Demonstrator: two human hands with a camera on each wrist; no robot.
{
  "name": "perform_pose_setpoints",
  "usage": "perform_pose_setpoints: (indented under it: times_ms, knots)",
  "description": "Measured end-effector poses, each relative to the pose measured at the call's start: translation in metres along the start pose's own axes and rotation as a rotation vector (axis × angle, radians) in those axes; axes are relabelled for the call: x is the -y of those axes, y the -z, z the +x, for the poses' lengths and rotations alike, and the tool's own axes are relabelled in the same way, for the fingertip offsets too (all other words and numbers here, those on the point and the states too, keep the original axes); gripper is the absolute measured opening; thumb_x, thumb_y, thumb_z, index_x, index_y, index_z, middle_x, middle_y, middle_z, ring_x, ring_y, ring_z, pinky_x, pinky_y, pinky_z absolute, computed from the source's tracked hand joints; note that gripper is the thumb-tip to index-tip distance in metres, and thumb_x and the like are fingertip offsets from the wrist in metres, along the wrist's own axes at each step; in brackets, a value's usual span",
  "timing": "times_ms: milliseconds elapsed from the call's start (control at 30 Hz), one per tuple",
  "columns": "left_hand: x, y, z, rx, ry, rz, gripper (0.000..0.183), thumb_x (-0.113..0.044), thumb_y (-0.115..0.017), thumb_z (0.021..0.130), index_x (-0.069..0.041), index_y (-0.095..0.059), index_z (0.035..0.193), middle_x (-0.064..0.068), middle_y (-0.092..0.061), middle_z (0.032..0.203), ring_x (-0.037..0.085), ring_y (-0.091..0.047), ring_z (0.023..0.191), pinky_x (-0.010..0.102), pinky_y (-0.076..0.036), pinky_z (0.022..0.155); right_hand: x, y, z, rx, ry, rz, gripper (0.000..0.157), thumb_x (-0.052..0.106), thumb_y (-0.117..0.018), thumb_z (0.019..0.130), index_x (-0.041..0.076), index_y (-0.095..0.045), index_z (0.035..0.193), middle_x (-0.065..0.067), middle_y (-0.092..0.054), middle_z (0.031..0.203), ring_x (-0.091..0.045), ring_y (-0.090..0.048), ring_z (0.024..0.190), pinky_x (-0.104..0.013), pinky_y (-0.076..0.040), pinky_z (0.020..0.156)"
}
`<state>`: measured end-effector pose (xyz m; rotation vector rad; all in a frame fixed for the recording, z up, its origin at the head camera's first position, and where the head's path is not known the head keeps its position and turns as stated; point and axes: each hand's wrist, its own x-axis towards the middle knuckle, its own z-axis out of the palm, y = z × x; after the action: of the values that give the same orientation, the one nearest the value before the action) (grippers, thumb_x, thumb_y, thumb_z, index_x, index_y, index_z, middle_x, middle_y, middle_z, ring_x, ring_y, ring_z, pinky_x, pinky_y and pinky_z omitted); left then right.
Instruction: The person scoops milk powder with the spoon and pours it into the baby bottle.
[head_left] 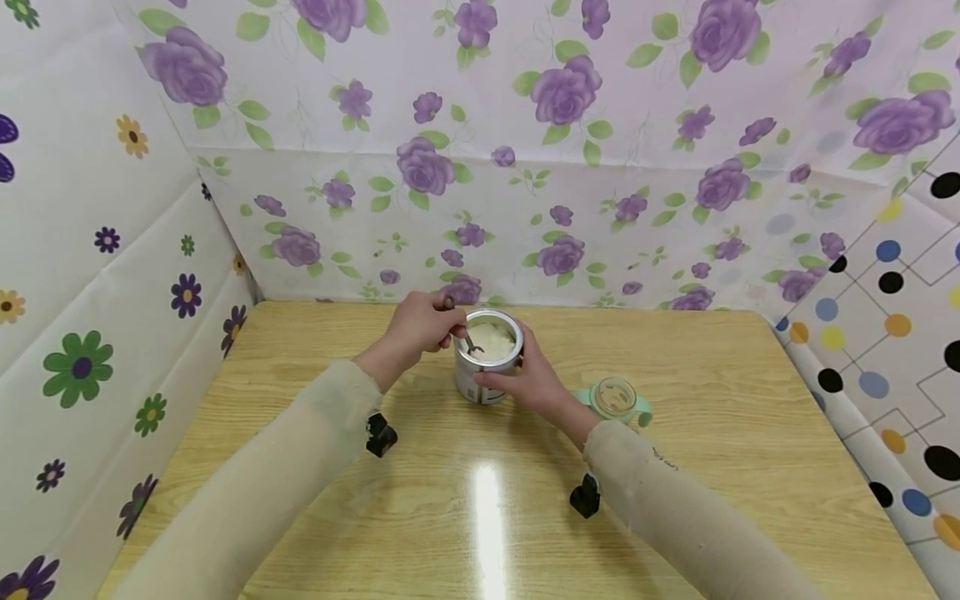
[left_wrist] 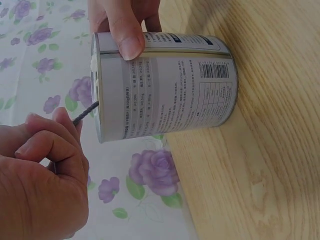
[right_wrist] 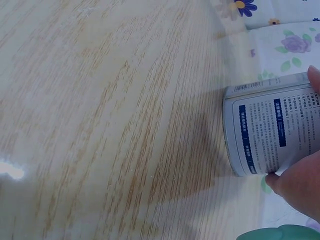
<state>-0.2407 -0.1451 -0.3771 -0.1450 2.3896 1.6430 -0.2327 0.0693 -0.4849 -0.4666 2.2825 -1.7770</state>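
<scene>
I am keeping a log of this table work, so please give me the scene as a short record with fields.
left grip: pinches a thin dark utensil
right grip: holds the side of a can
can mouth: open, facing up
can contents: pale powder
utensil's lower end: inside the mouth; contact with the powder unclear
beside right forearm: light-green cup with handles
surface: wooden table
</scene>
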Motion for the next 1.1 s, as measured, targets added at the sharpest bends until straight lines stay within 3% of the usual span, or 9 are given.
perform_pose_setpoints:
  times_ms: [300, 633, 1100]
  knots:
    - [0.008, 0.002, 0.007, -0.016, 0.072, -0.082, 0.018, -0.015, -0.064, 0.100, -0.004, -0.073, 0.089, 0.002, -0.074, 0.074, 0.006, -0.051, 0.054, 0.017, -0.032, 0.048, 0.004, 0.000, 0.000, 0.001, -0.007, 0.002, 0.104, 0.012, -0.086, 0.092, 0.017, -0.017, 0.170, -0.015, -0.029, 0.169, -0.038, -0.034, 0.153, -0.066, -0.029, 0.122]
    - [0.007, 0.005, 0.007, -0.002, 0.143, -0.158, 0.017, -0.015, -0.065, 0.099, -0.003, -0.075, 0.092, 0.001, -0.072, 0.073, 0.006, -0.049, 0.054, 0.018, -0.032, 0.047, 0.038, 0.000, -0.014, 0.027, -0.025, 0.010, 0.098, 0.009, -0.082, 0.095, 0.007, -0.017, 0.168, -0.022, -0.028, 0.168, -0.042, -0.036, 0.150, -0.066, -0.030, 0.121]
    - [0.008, 0.006, 0.011, -0.014, 0.191, -0.221, 0.018, -0.014, -0.064, 0.101, -0.001, -0.076, 0.098, -0.001, -0.071, 0.071, 0.005, -0.050, 0.054, 0.017, -0.036, 0.048, 0.042, 0.000, -0.016, 0.018, -0.022, -0.011, 0.099, 0.008, -0.083, 0.094, 0.005, -0.018, 0.168, -0.024, -0.027, 0.169, -0.042, -0.034, 0.152, -0.068, -0.028, 0.122]
